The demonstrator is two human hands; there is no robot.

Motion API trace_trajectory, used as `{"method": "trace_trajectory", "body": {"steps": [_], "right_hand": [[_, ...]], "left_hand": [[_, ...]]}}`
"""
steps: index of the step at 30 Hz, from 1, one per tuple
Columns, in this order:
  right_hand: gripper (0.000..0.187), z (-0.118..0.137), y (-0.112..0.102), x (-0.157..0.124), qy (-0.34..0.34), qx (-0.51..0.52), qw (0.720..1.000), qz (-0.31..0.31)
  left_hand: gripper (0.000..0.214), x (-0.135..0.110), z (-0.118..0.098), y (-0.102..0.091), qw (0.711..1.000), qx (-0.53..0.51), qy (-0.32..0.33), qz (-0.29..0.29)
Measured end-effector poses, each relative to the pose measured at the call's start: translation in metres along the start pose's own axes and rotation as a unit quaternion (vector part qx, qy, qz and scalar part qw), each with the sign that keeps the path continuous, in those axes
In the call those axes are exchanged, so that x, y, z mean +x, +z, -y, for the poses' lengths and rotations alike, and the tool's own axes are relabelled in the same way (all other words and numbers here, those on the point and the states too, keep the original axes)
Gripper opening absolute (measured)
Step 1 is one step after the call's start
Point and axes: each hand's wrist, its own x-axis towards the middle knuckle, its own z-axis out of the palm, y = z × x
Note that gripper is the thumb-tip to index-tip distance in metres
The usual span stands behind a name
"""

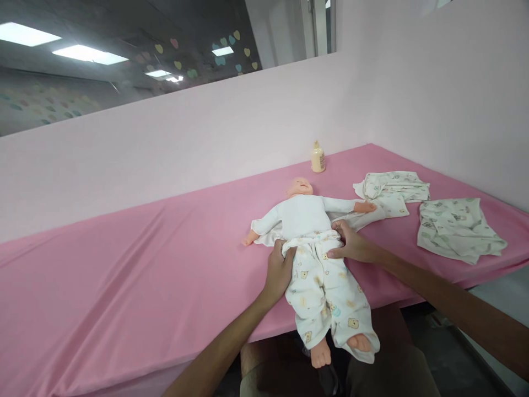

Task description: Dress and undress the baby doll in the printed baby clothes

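Observation:
A baby doll lies on its back, its head away from me and its feet hanging past the near edge of the pink-covered surface. It wears a white long-sleeved top and printed baby trousers with small bear pictures. My left hand is closed on the waistband at the left side of the doll. At the right side, my right hand grips the waistband between thumb and fingers. The trousers reach the doll's waist. Both its feet show below the cuffs.
A pale yellow pump bottle stands near the wall. White printed baby clothes lie rumpled beyond the doll's right-side arm, and another printed cloth lies farther right. The pink sheet has creases at the left.

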Motion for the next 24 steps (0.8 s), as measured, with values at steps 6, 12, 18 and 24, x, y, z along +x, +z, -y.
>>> {"method": "trace_trajectory", "body": {"steps": [6, 12, 18, 24], "right_hand": [[0.068, 0.002, 0.003, 0.000, 0.027, 0.029, 0.999, -0.009], [0.062, 0.010, 0.008, -0.002, 0.048, 0.051, 0.997, -0.038], [0.051, 0.004, 0.011, -0.012, 0.033, 0.030, 0.997, -0.068], [0.038, -0.001, 0.010, -0.023, -0.004, 0.020, 0.999, -0.050]], "left_hand": [[0.023, 0.000, -0.004, 0.002, 0.999, -0.002, -0.022, -0.028], [0.023, -0.002, -0.010, 0.002, 0.999, 0.007, -0.034, -0.036], [0.023, -0.010, -0.017, -0.007, 0.998, -0.007, -0.062, 0.014], [0.036, -0.013, -0.016, -0.016, 0.989, -0.087, -0.103, 0.066]]}}
